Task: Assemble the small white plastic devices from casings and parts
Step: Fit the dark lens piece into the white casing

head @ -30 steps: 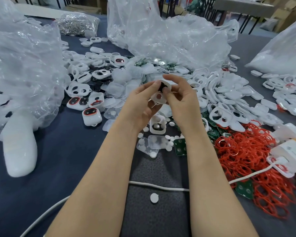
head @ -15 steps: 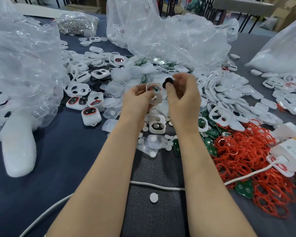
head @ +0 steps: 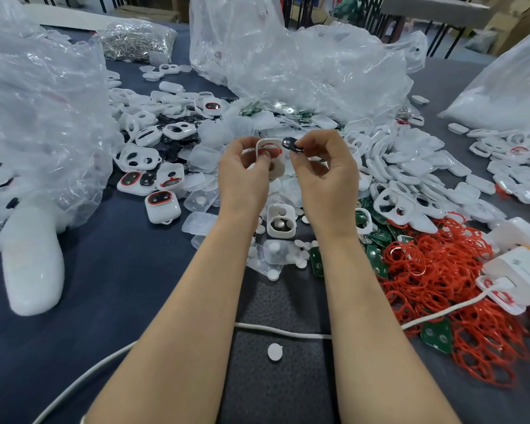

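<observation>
left hand (head: pixel 242 169) grips a white casing (head: pixel 271 157) mid-frame, above the counter (head: pixel 120 270); right hand (head: pixel 325 169) pinches a small black part (head: pixel 290 144) just right of the casing's top edge, barely apart; casing's long axis runs roughly up-down; i'd guess the part goes leftward into the red-ringed opening next

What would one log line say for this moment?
left hand: holds white casing | right hand: pinches black part | status: part beside casing, not yet fitted

White cable (head: pixel 282 332) – crumpled clear bags (head: pixel 303 65)
</observation>
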`<action>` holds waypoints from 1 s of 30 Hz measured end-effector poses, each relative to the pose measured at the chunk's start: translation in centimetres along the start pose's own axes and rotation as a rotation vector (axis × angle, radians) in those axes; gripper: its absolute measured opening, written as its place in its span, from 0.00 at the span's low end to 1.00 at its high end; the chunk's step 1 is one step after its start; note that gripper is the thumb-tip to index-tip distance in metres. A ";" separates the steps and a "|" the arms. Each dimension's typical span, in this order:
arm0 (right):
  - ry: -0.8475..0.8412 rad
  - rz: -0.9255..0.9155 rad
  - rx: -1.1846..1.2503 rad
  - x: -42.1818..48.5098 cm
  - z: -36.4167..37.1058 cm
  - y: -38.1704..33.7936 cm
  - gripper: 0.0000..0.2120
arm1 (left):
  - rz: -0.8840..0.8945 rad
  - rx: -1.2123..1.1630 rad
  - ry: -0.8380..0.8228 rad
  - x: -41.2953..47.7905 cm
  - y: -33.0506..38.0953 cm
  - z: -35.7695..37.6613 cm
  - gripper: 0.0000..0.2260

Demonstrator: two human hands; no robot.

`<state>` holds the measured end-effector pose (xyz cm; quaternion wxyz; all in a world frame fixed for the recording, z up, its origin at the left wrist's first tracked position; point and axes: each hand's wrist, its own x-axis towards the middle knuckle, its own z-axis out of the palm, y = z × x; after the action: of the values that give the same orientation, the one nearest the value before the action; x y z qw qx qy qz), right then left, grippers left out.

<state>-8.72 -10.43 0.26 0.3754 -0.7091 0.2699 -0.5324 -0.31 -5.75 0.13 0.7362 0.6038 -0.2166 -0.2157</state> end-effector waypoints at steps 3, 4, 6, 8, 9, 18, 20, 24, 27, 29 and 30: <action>0.002 -0.019 -0.030 -0.1 0.1 0.0 0.07 | -0.027 -0.056 -0.008 -0.1 0.1 0.1 0.11; 0.001 -0.020 -0.034 -0.1 0.1 0.0 0.07 | -0.029 -0.061 -0.012 -0.1 0.1 0.1 0.11; -0.004 -0.019 -0.041 -0.1 0.1 0.1 0.05 | -0.027 -0.058 -0.016 -0.1 0.1 0.1 0.11; -0.013 -0.022 -0.059 -0.2 0.2 0.1 0.05 | -0.028 -0.048 -0.016 -0.1 0.1 0.0 0.10; -0.018 -0.024 -0.065 -0.2 0.2 0.1 0.05 | -0.032 -0.047 -0.015 -0.1 0.1 0.0 0.10; 0.017 0.121 -0.011 -0.3 -0.1 0.0 0.05 | -0.075 -0.041 -0.022 0.2 -0.1 0.1 0.04; -0.002 0.159 0.041 -0.2 -0.1 -0.1 0.06 | -0.071 -0.018 -0.016 0.3 -0.3 0.1 0.04; -0.007 0.192 0.073 -0.1 0.1 -0.3 0.02 | -0.023 0.078 0.006 0.4 -0.5 0.0 0.06; 0.023 0.174 0.009 -0.2 0.2 -0.2 0.06 | 0.026 0.121 0.014 0.2 -0.4 0.1 0.05; 0.042 0.181 0.004 -0.2 0.2 -0.2 0.10 | 0.058 0.144 0.018 0.1 -0.4 0.1 0.05; 0.045 0.186 0.002 -0.2 0.2 -0.2 0.11 | 0.067 0.151 0.019 0.1 -0.4 0.1 0.05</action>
<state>-8.59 -10.13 0.24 0.4179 -0.6685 0.3422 -0.5112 -0.34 -5.94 -0.22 0.6974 0.6521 -0.2452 -0.1683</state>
